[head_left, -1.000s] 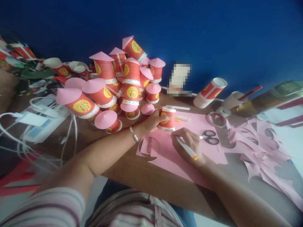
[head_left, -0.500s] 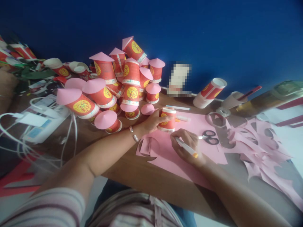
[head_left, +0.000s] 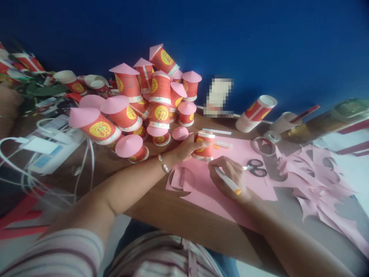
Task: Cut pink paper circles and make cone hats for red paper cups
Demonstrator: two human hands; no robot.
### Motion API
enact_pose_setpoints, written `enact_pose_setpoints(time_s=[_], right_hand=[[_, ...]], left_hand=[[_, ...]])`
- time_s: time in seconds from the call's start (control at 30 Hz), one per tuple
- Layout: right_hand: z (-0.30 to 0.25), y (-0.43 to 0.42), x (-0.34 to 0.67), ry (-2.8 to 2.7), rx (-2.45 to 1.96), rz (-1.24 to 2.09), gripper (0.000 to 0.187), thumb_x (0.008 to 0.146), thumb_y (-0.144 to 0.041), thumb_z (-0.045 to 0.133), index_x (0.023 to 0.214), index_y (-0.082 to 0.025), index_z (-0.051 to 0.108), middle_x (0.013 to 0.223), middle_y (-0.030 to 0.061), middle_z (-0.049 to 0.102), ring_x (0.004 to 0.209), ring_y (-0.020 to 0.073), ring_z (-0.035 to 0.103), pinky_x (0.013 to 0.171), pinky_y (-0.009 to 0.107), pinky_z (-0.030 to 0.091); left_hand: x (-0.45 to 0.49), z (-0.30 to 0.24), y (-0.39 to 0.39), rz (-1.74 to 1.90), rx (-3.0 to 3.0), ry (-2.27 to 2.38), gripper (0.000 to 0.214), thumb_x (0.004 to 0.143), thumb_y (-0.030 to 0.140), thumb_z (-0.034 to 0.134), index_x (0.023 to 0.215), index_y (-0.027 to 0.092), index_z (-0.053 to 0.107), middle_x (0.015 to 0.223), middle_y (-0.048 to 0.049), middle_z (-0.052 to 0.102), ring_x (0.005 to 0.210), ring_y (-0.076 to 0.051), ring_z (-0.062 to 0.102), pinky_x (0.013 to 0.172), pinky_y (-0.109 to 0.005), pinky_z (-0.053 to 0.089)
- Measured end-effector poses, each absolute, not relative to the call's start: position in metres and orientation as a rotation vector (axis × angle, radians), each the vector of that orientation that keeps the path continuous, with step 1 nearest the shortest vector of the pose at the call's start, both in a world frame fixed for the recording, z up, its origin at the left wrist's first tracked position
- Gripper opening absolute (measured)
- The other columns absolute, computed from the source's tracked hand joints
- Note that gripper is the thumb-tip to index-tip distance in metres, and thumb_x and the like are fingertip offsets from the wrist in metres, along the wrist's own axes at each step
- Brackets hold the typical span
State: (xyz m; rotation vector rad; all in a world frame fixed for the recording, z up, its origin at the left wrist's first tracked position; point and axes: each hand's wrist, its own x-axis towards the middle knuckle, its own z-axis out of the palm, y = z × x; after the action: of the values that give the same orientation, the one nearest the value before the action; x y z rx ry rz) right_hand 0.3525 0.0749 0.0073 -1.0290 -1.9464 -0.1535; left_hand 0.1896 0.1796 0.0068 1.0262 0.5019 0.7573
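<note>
My left hand [head_left: 187, 148] is closed around a red paper cup [head_left: 205, 149] with a yellow print, standing rim down or up, I cannot tell which, on pink paper [head_left: 203, 184]. In my right hand [head_left: 229, 174] is a white pen [head_left: 230, 184] with an orange end; the hand rests on the paper just right of the cup, and its writing tip is hidden by the fingers. Scissors [head_left: 256, 168] with black handles lie beyond the right hand. A cut circle outline shows in the paper to the left.
Red cups with pink cone tops [head_left: 160, 86] are piled at the back left. A power strip [head_left: 54, 150] with white cables lies left of them. Pink paper scraps [head_left: 311, 173], a tape roll [head_left: 263, 146] and stacked cups [head_left: 256, 113] occupy the right side. A blue wall stands behind.
Almost nothing differs. Both hands keep their holds on the cup and the pen, with only a tiny shift of the view.
</note>
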Motion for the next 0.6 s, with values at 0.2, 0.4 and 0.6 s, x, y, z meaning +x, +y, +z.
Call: enact_pose_setpoints(time_s=[0.2, 0.4, 0.6], right_hand=[[0.0051, 0.0760, 0.3520, -1.943, -1.016, -0.141, 0.015, 0.093, -0.009, 0.064, 0.095, -0.023, 0.058, 0.073, -0.0024, 0.067, 0.062, 0.0126, 0.064, 0.061, 0.025, 0.052], [0.0101, 0.0766, 0.3518, -1.947, -1.032, -0.144, 0.013, 0.095, -0.010, 0.061, 0.094, -0.022, 0.058, 0.072, -0.0018, 0.066, 0.062, 0.0130, 0.063, 0.061, 0.026, 0.051], [0.0112, 0.0768, 0.3510, -1.925, -1.061, -0.209, 0.017, 0.092, -0.007, 0.061, 0.089, -0.023, 0.056, 0.069, -0.0030, 0.063, 0.059, 0.0129, 0.060, 0.060, 0.026, 0.050]], left_hand=[[0.1905, 0.0048, 0.1808, 0.763, 1.025, 0.502, 0.042, 0.070, 0.038, 0.086, 0.097, 0.015, 0.063, 0.087, -0.0027, 0.064, 0.078, -0.014, 0.060, 0.071, -0.026, 0.050], [0.1898, 0.0072, 0.1802, 0.742, 1.002, 0.492, 0.042, 0.069, 0.037, 0.087, 0.095, 0.015, 0.062, 0.086, -0.0017, 0.063, 0.077, -0.012, 0.061, 0.071, -0.026, 0.050], [0.1884, 0.0094, 0.1792, 0.716, 0.997, 0.503, 0.048, 0.072, 0.039, 0.086, 0.107, 0.016, 0.064, 0.092, -0.0038, 0.065, 0.081, -0.014, 0.062, 0.070, -0.026, 0.052]])
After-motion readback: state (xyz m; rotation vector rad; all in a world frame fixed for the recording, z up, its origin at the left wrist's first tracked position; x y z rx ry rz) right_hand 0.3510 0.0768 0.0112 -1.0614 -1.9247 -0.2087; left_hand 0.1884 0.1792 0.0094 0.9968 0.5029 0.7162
